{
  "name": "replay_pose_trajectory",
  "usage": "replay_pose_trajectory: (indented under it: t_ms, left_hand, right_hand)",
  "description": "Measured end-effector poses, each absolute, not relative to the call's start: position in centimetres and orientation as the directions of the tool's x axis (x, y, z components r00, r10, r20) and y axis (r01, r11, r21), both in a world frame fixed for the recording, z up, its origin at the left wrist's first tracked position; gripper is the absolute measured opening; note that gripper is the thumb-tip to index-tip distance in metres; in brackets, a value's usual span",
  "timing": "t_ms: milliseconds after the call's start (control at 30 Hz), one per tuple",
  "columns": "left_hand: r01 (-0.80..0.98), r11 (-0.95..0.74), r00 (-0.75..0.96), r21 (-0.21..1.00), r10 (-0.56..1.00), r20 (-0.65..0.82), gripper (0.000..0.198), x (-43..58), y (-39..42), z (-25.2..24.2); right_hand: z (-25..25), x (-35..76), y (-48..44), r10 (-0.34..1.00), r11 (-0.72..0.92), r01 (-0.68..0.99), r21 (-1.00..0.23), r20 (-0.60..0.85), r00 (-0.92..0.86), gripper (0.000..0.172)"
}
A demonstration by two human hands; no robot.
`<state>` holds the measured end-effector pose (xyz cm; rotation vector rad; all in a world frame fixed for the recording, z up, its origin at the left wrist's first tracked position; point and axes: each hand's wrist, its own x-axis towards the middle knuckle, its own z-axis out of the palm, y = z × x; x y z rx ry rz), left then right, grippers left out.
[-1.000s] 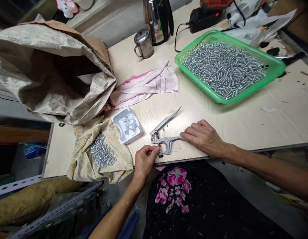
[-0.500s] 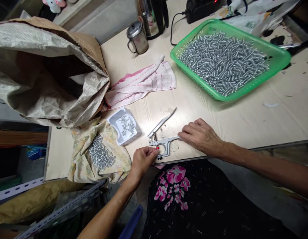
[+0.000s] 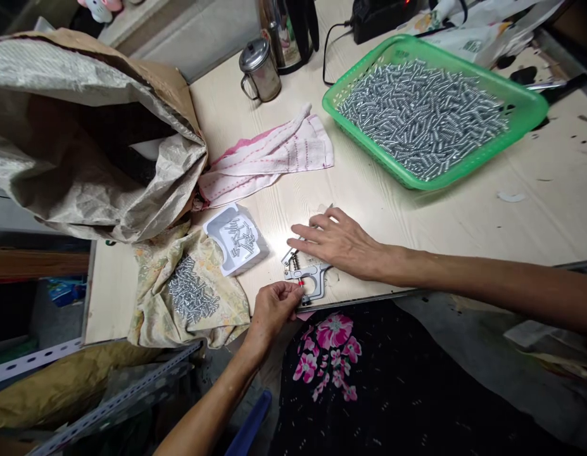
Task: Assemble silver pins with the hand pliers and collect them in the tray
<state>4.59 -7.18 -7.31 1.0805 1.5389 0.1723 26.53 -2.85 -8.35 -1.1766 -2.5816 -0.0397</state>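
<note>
Near the table's front edge lie grey hand pliers [image 3: 316,278], like snap-fastener pliers, with a coil spring and a red part at the jaw. The fingertips of my left hand [image 3: 274,310] are pinched together at that jaw; what they hold, if anything, is too small to make out. My right hand [image 3: 343,244] stretches over the pliers' handles with its fingers apart, hiding most of both. Left of the pliers, a small white plastic box [image 3: 261,253] holds small metal springs. Further left, a heap of small metal pieces [image 3: 191,291] rests on a patterned yellow cloth [image 3: 148,316].
A green basket [image 3: 429,183] full of metal springs stands at the back right. Behind the box lies a pink-and-white towel [image 3: 274,152]. A metal mug [image 3: 261,73] and a kettle [image 3: 286,31] stand at the back. A large paper sack [image 3: 179,183] gapes at the left.
My right hand has moved left from the end of the lower handle to over the upper handle, and its fingers have spread. My left hand has stayed at the jaw.
</note>
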Motion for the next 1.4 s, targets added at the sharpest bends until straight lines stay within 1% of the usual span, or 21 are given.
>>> replay_pose_trajectory:
  t_ms: [67, 167, 400, 467, 500, 533, 600, 633, 667, 700, 767, 833, 933, 1100, 1167, 1200, 1267, 1300, 1333, 1367, 1400]
  left_hand:
    - [0.527, 0.559, 0.114, 0.641, 0.700, -0.705, 0.043, 4.7, -7.5, -7.3]
    - [0.556, 0.539, 0.120, 0.633, 0.702, -0.702, 0.040, 4.7, -8.0, -7.6]
    - [0.597, 0.527, 0.139, 0.605, 0.675, -0.725, 0.040, 4.7, -8.0, -7.6]
    - [0.591, 0.536, 0.133, 0.603, 0.672, -0.728, 0.042, 4.8, -8.0, -7.3]
    - [0.587, 0.541, 0.130, 0.602, 0.672, -0.729, 0.043, 4.9, -8.0, -7.2]
    - [0.582, 0.547, 0.125, 0.602, 0.672, -0.730, 0.044, 5.0, -8.0, -7.1]
    - [0.570, 0.554, 0.119, 0.607, 0.675, -0.728, 0.045, 5.1, -8.1, -6.9]
    - [0.564, 0.559, 0.117, 0.608, 0.675, -0.729, 0.045, 5.1, -8.1, -6.9]
    - [0.556, 0.565, 0.115, 0.610, 0.675, -0.729, 0.045, 5.1, -8.1, -6.8]
    - [0.546, 0.571, 0.114, 0.613, 0.675, -0.729, 0.045, 5.2, -8.1, -6.8]
    - [0.527, 0.586, 0.107, 0.616, 0.673, -0.732, 0.045, 5.2, -8.1, -6.7]
    - [0.511, 0.598, 0.096, 0.618, 0.674, -0.732, 0.046, 5.3, -8.1, -6.7]
    - [0.504, 0.600, 0.080, 0.621, 0.684, -0.725, 0.046, 5.3, -8.2, -6.9]
    - [0.537, 0.570, 0.088, 0.622, 0.695, -0.713, 0.044, 4.8, -8.7, -7.6]
    - [0.610, 0.489, 0.089, 0.623, 0.739, -0.667, 0.044, 4.6, -9.1, -7.5]
    - [0.666, 0.402, 0.088, 0.629, 0.794, -0.601, 0.043, 4.6, -9.3, -7.2]
    - [0.781, 0.133, 0.127, 0.610, 0.923, -0.364, 0.040, 4.9, -9.8, -6.3]
    - [0.822, -0.027, 0.183, 0.568, 0.958, -0.220, 0.039, 5.3, -9.8, -5.7]
    - [0.844, -0.182, 0.261, 0.505, 0.961, -0.089, 0.043, 5.7, -9.7, -5.2]
    - [0.845, -0.319, 0.350, 0.429, 0.937, 0.006, 0.051, 6.3, -9.4, -4.6]
    - [0.830, -0.432, 0.440, 0.352, 0.896, 0.063, 0.059, 6.9, -8.9, -4.1]
  right_hand:
    - [-8.8, 26.0, -1.7, 0.735, 0.669, 0.740, -0.069, 0.206, -0.646, 0.025]
    - [-9.8, 26.1, -0.7, 0.746, 0.666, 0.743, -0.072, 0.105, -0.658, 0.022]
    - [-10.4, 26.7, -0.7, 0.764, 0.645, 0.752, -0.135, 0.136, -0.631, 0.022]
    - [-10.2, 27.2, -0.7, 0.771, 0.636, 0.749, -0.186, 0.115, -0.626, 0.015]
    - [-10.1, 27.6, -0.8, 0.772, 0.634, 0.743, -0.214, 0.109, -0.627, 0.019]
    - [-10.0, 28.2, -1.0, 0.770, 0.634, 0.736, -0.238, 0.106, -0.629, 0.037]
    - [-9.8, 29.5, -1.6, 0.760, 0.642, 0.718, -0.268, 0.099, -0.643, 0.080]
    - [-9.7, 30.2, -1.9, 0.753, 0.648, 0.710, -0.276, 0.090, -0.652, 0.095]
    - [-9.7, 30.8, -2.2, 0.746, 0.653, 0.703, -0.283, 0.079, -0.661, 0.103]
    - [-9.7, 31.3, -2.5, 0.741, 0.656, 0.697, -0.291, 0.069, -0.668, 0.108]
    - [-9.6, 31.9, -2.9, 0.735, 0.659, 0.690, -0.298, 0.060, -0.676, 0.107]
    - [-9.4, 32.0, -3.0, 0.732, 0.664, 0.691, -0.286, 0.059, -0.679, 0.102]
    - [-8.9, 31.6, -3.0, 0.726, 0.673, 0.692, -0.262, 0.055, -0.685, 0.089]
    - [-8.5, 31.2, -3.6, 0.745, 0.641, 0.702, -0.309, 0.030, -0.666, 0.064]
    - [-8.6, 31.4, -4.1, 0.745, 0.637, 0.696, -0.333, 0.030, -0.667, 0.050]
    - [-8.7, 31.5, -4.4, 0.742, 0.639, 0.686, -0.348, 0.041, -0.670, 0.045]
    - [-8.6, 31.6, -4.9, 0.739, 0.639, 0.660, -0.395, 0.074, -0.670, 0.038]
    - [-8.3, 31.6, -5.1, 0.738, 0.637, 0.645, -0.423, 0.093, -0.668, 0.037]
    - [-8.0, 31.6, -5.3, 0.739, 0.636, 0.629, -0.447, 0.116, -0.664, 0.036]
    - [-7.4, 31.4, -5.4, 0.738, 0.639, 0.614, -0.463, 0.145, -0.659, 0.035]
    - [-6.8, 31.2, -5.5, 0.736, 0.648, 0.602, -0.466, 0.178, -0.653, 0.034]
